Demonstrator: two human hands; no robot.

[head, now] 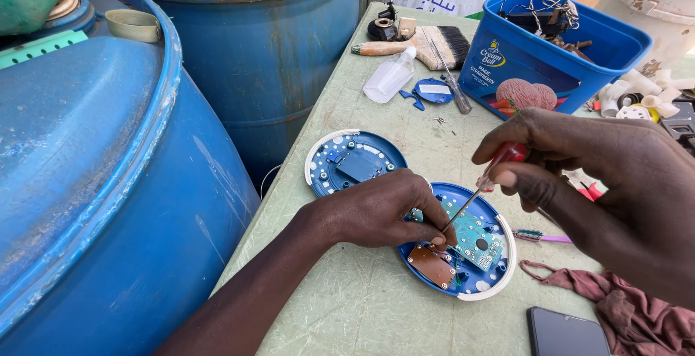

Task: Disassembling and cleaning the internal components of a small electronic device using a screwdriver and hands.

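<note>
A round blue device shell (478, 283) with a white rim lies open on the table, showing a teal circuit board (478, 240) and a small brown board (432, 265). My left hand (376, 211) rests on the shell's left edge, fingers pinched down near the brown board. My right hand (601, 175) grips a red-handled screwdriver (499, 164); its thin shaft slants down to a tip beside my left fingertips. The other round blue half (353, 162) lies just behind my left hand.
Large blue barrels (94, 182) crowd the table's left side. At the back are a blue tub of parts (543, 52), a paint brush (413, 43), a clear bottle (389, 77) and a second screwdriver (452, 84). A dark phone (568, 333) and maroon rag (630, 312) lie near right.
</note>
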